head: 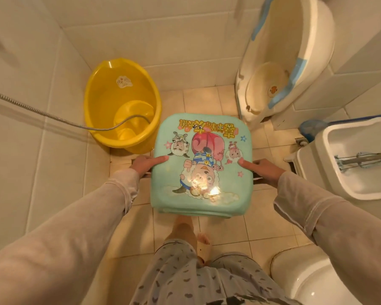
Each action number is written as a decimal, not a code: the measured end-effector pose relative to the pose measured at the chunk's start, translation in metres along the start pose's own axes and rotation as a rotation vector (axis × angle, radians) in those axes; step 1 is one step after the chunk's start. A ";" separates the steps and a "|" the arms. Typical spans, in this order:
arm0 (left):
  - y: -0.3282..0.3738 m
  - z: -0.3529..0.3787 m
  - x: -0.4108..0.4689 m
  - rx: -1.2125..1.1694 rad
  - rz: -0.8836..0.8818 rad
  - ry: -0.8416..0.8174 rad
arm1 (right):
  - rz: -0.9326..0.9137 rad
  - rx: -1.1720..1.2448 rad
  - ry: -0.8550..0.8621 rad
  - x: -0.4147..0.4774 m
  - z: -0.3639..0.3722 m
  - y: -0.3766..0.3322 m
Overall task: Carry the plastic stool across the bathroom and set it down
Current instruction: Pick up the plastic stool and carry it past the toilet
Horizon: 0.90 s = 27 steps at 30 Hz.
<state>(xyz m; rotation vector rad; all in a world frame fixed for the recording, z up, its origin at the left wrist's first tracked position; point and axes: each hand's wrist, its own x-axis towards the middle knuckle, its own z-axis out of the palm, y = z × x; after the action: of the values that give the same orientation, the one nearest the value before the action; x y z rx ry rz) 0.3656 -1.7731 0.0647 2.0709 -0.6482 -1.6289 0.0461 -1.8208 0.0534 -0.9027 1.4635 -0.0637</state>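
Stool (pixel 201 166) held level above the floor between tub (pixel 122 104) and sink (pixel 359 159), left hand (pixel 144 165) and right hand (pixel 265 171) clamped on its side edges; risk: glossy top slips, or it clips the hose (pixel 42 112).

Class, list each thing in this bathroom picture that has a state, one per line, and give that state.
plastic stool: seat up, gripped at both side edges
left hand: shut on the stool's left edge
right hand: shut on the stool's right edge
yellow tub: upright, shower hose end lying inside
shower hose: draped into the tub
baby bathtub: stood on end against the wall
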 end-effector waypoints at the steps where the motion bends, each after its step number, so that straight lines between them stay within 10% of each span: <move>1: 0.010 -0.001 0.010 0.002 -0.001 0.002 | 0.000 -0.003 0.009 0.009 -0.003 -0.009; 27: 0.260 -0.021 0.181 0.074 0.030 -0.085 | -0.043 0.109 0.118 0.138 -0.108 -0.213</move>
<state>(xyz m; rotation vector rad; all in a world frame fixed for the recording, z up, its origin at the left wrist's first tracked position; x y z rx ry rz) 0.3968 -2.0883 0.0826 2.0417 -0.7750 -1.7077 0.0775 -2.0942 0.0744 -0.8535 1.5340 -0.2300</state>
